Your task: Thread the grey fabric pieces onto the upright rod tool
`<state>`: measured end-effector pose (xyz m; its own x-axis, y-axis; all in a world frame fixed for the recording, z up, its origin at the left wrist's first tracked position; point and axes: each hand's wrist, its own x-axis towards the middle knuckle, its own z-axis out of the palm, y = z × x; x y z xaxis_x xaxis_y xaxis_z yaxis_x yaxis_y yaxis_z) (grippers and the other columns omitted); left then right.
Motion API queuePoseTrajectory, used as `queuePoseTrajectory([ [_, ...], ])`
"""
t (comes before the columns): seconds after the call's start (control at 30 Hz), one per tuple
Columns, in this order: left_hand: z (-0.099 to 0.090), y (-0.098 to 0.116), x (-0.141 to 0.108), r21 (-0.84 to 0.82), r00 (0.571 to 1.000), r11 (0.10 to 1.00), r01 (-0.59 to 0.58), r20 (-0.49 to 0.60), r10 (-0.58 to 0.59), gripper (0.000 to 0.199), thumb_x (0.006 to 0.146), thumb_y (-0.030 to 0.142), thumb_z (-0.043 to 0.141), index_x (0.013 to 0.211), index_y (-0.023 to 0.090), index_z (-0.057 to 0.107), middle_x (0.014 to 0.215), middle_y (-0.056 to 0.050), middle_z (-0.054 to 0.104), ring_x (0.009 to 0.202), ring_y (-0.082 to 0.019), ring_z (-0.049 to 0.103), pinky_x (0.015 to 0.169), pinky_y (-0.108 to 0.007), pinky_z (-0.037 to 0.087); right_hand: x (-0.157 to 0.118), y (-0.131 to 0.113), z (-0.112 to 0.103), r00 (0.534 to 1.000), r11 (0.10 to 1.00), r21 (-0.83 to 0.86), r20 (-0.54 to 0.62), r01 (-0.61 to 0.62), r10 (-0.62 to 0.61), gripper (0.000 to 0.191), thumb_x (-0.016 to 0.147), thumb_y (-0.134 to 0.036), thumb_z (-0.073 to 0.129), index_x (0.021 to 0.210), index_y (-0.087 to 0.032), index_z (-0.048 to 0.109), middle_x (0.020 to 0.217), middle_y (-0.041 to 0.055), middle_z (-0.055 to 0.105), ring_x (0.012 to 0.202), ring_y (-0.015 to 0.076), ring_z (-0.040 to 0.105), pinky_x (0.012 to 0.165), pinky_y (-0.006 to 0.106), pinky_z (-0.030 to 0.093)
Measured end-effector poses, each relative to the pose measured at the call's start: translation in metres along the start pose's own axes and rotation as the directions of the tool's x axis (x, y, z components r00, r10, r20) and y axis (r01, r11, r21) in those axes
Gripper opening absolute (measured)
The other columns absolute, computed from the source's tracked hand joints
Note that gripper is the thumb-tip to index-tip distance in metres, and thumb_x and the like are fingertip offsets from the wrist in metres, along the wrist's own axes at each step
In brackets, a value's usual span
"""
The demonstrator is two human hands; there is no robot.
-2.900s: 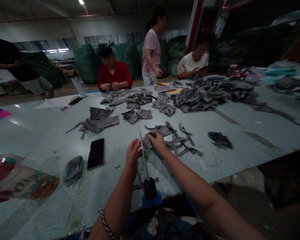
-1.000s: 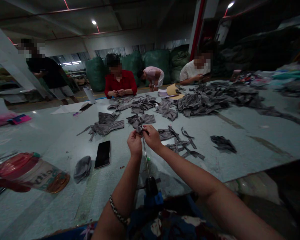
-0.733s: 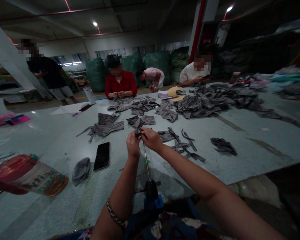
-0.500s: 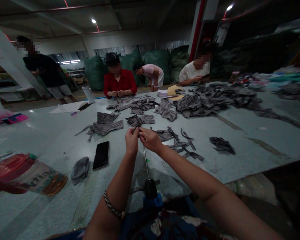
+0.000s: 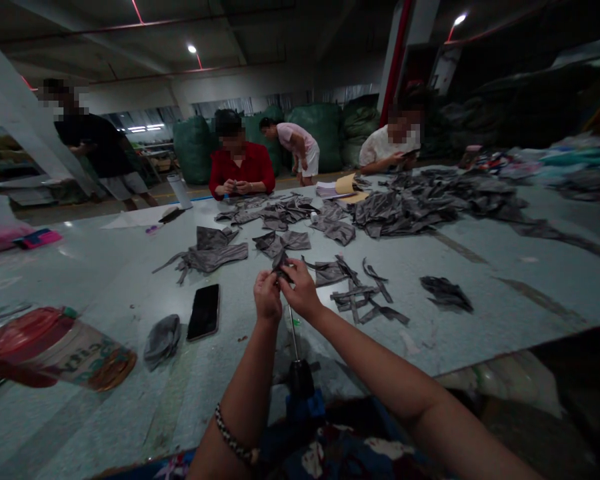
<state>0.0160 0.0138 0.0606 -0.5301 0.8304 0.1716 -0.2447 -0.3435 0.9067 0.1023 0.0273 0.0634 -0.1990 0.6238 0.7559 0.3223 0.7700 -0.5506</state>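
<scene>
Dark-screened phone (image 5: 204,312) lying flat on pale tabletop (image 5: 115,280). Left of phone, clear jar (image 5: 87,357) with red lid (image 5: 27,333). Beyond phone toward far edge, white bottle (image 5: 180,191); farther right of phone, papers with yellow cover (image 5: 347,184). Well past phone, across tabletop: person in red (image 5: 243,168), person in pink bending over (image 5: 299,141), person in white (image 5: 377,148), green sacks (image 5: 193,150) behind them.

Dim room; small white ceiling lamps (image 5: 192,49), pale glare on light blue-green tabletop (image 5: 105,267), dark right edge, wide-angle stretch, soft detail around hands.
</scene>
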Motion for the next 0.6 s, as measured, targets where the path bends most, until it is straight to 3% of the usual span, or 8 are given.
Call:
queuePoseTrajectory([
  [0.17,0.005,0.006,0.011,-0.166,0.990,0.983,0.079,0.129,-0.058,0.034,0.060,0.035,0.067,0.081,0.017,0.047,0.075,0.001,0.056,0.070,-0.009,0.056,0.068,-0.022,0.043,-0.001,-0.002,0.000,0.997,0.997,-0.069,0.063,0.040,-0.036,0.029,0.082,-0.021,0.043,0.105,-0.017,0.060,0.121,0.0129,0.050,0.116,0.0230,0.041,0.098,0.043,0.033],
  [0.4,0.003,0.001,0.008,-0.227,0.989,0.963,0.142,0.060,-0.132,0.033,0.060,0.038,0.066,0.077,0.016,0.049,0.070,0.001,0.057,0.064,-0.009,0.055,0.063,-0.021,0.042,-0.009,-0.005,0.001,0.998,0.999,-0.008,0.052,-0.034,0.034,0.031,0.081,-0.021,0.044,0.108,-0.016,0.057,0.122,0.0136,0.049,0.114,0.0214,0.044,0.096,0.039,0.037],
  [0.5,0.003,0.009,0.017,-0.151,0.990,0.983,0.105,0.110,-0.089,0.033,0.060,0.035,0.067,0.081,0.015,0.052,0.075,-0.001,0.059,0.064,-0.009,0.055,0.061,-0.021,0.042,-0.002,0.004,-0.002,0.989,0.978,0.144,0.038,-0.148,0.144,0.035,0.083,-0.023,0.040,0.117,-0.017,0.048,0.114,0.0106,0.055,0.106,0.0175,0.051,0.091,0.034,0.041],
  [0.6,0.007,0.024,0.039,0.010,0.973,0.999,0.039,0.227,-0.040,0.028,0.059,0.030,0.067,0.079,0.013,0.057,0.072,-0.002,0.060,0.061,-0.009,0.054,0.057,-0.020,0.042,0.028,0.024,-0.005,0.968,0.944,0.221,0.006,-0.246,0.251,0.037,0.082,-0.021,0.040,0.118,-0.017,0.045,0.111,0.0088,0.057,0.102,0.0155,0.053,0.090,0.032,0.042],
])
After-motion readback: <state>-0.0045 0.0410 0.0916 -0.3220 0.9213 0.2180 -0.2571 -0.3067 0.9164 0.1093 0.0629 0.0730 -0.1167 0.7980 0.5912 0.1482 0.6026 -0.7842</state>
